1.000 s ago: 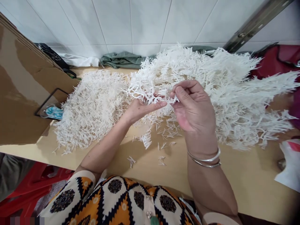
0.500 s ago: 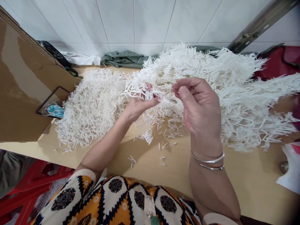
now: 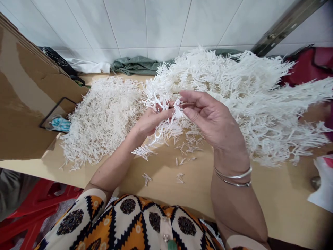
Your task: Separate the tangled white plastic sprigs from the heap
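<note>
My left hand (image 3: 153, 119) is closed on a white branching plastic piece (image 3: 161, 133), part of which hangs below the fingers toward the table. My right hand (image 3: 208, 116) is beside it on the right, thumb and fingertips closed around a white sprig (image 3: 178, 110) of the same material. To the left lies a dense heap of small white sprigs (image 3: 104, 114). Behind and right of my hands spreads a larger pile of long white branching strands (image 3: 249, 93). A few loose bits (image 3: 180, 178) lie on the table nearer my body.
A cardboard box (image 3: 31, 100) stands at the left, with a black wire frame (image 3: 47, 118) at its side. Green cloth (image 3: 135, 65) lies along the tiled wall. A dark red bag (image 3: 309, 66) and white paper (image 3: 322, 184) are at the right.
My right hand has moved left and closed on a sprig beside my left hand. The piece in my left hand has shifted, and its hanging end now reaches further left.
</note>
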### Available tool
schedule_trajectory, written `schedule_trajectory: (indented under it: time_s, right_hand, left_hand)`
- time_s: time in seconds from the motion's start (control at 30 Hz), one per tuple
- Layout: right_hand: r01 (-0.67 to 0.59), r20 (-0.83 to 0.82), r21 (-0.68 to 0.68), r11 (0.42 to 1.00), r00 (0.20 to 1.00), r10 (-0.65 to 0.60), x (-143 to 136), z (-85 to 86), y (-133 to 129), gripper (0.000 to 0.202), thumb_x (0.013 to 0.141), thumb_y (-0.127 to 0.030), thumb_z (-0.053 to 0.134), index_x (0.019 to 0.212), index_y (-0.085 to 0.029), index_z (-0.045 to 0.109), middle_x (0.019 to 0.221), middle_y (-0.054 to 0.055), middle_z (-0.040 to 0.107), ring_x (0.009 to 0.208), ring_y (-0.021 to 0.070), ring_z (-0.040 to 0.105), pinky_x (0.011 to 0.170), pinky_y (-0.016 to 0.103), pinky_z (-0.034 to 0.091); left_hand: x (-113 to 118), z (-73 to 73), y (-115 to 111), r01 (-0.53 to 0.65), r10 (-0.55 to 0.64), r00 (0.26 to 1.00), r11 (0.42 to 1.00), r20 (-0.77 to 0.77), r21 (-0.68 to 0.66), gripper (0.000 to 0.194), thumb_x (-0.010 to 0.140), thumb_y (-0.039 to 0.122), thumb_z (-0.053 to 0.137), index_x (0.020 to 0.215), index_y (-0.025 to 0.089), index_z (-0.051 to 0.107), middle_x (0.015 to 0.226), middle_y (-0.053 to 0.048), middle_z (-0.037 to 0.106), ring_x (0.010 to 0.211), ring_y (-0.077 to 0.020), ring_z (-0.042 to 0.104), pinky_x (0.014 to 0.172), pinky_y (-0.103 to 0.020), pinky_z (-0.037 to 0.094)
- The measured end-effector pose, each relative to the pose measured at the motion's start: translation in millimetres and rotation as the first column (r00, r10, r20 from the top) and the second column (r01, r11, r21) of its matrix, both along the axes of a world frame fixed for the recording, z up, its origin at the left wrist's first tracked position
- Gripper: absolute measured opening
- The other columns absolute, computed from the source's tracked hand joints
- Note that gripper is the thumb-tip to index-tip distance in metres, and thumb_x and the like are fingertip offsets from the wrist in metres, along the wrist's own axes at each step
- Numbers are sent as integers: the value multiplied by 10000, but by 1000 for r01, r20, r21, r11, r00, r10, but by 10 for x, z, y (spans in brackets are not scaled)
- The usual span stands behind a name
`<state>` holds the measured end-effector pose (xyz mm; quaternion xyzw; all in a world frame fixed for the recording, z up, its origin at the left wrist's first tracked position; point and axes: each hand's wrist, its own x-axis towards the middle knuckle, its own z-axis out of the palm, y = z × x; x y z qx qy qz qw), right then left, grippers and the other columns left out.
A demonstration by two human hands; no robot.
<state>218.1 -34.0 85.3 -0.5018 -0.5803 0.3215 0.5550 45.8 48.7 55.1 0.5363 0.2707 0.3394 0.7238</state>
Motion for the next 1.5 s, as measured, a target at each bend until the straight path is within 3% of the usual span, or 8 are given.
schedule_trajectory:
  time_s: [0.2, 0.37, 0.53, 0.8, 0.93, 1.13, 1.3, 1.5]
  right_hand:
    - [187, 121, 53, 981, 974, -192, -30, -14, 1, 65, 895, -230, 748, 941, -270, 727, 923, -1, 752, 879, 197, 715, 915, 429, 620]
    - [318, 358, 188, 929, 859, -366, -15, -82, 61, 98, 958, -190, 605, 937, -278, 644, 995, 63, 697, 992, 255, 657, 995, 494, 556]
    - [469, 302, 181, 864, 810, -503, 177, -258, 194, 56, 943, -232, 609, 912, -267, 639, 964, 67, 701, 957, 269, 661, 1020, 529, 550]
    - [187, 213, 105, 977, 955, -206, 106, 84, -44, 244, 1040, -390, 618, 1180, -285, 787, 1175, 52, 802, 1112, 242, 741, 1053, 461, 580]
    - [17, 176, 23, 1000, 984, -21, 79, 136, -83, 254, 987, -361, 720, 1224, -306, 792, 1228, 31, 802, 1157, 236, 742, 1076, 443, 580]
    - [-38, 138, -24, 999, 990, 41, 121, 99, -56, 176, 948, -265, 738, 1106, -281, 813, 1149, 22, 813, 1041, 213, 756, 968, 404, 613]
    - [31, 388, 120, 992, 918, -76, 137, 114, -64, 117, 954, -188, 689, 1006, -252, 772, 990, 25, 770, 919, 209, 709, 867, 395, 568]
    - [-42, 656, 169, 985, 750, -81, 157, 111, -66, 147, 1022, -180, 539, 987, -231, 672, 962, 66, 700, 909, 246, 652, 827, 418, 508]
  left_hand:
    - [23, -21, 14, -13, 16, 1000, 986, -15, 164, 428, 743, 572, 891, 888, 201, 736, 790, -2, 669, 745, -116, 561, 747, -289, 479]
    - [-11, 36, -30, 49, -23, 994, 966, -105, 253, 432, 806, 567, 847, 735, 180, 670, 697, 10, 585, 679, -101, 495, 655, -276, 420]
    - [-52, 189, -134, 167, -139, 982, 956, -130, 243, 409, 796, 557, 860, 903, 185, 727, 764, -16, 663, 714, -123, 566, 693, -287, 471]
    - [-11, 89, -8, -37, 57, 996, 959, -64, 281, 441, 715, 530, 914, 952, 187, 771, 992, -60, 776, 878, -146, 637, 830, -301, 516]
    - [-4, 75, -6, -40, 58, 997, 964, -60, 263, 428, 704, 509, 921, 934, 186, 762, 876, -29, 735, 855, -143, 636, 846, -310, 511]
    - [9, 59, -12, 16, -12, 1000, 990, -26, 137, 428, 647, 455, 959, 857, 168, 720, 788, 0, 668, 734, -95, 551, 707, -264, 469]
    - [-5, 1, 13, 40, -32, 992, 997, -123, 65, 408, 635, 428, 953, 768, 153, 683, 720, -1, 650, 697, -94, 551, 677, -280, 449]
    - [-18, -2, 11, 72, -58, 984, 994, -166, 81, 341, 717, 405, 899, 766, 148, 680, 692, 10, 645, 642, -77, 536, 662, -280, 440]
